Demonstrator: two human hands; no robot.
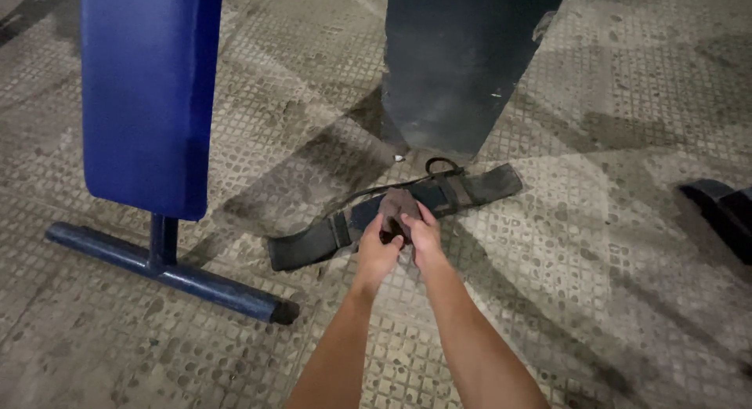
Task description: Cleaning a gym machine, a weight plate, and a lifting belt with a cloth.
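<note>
Both hands, left hand [377,251] and right hand [424,238], are pinching a soft, floppy cloth [398,206] over the stiff-looking belt [392,213]; I'd be grabbing it bunched.

The floor [611,299] is worn, gritty tile with a small square pattern, grey-brown and stained, crossed by broad diagonal shadows. Up and left of the hands stands a blue padded bench [145,95] on a blue metal foot bar [164,272]. Straight beyond them rises a scuffed dark pad [458,60]. Far right, at the edge, lies a dark object [724,209], too cut off to identify.
</note>
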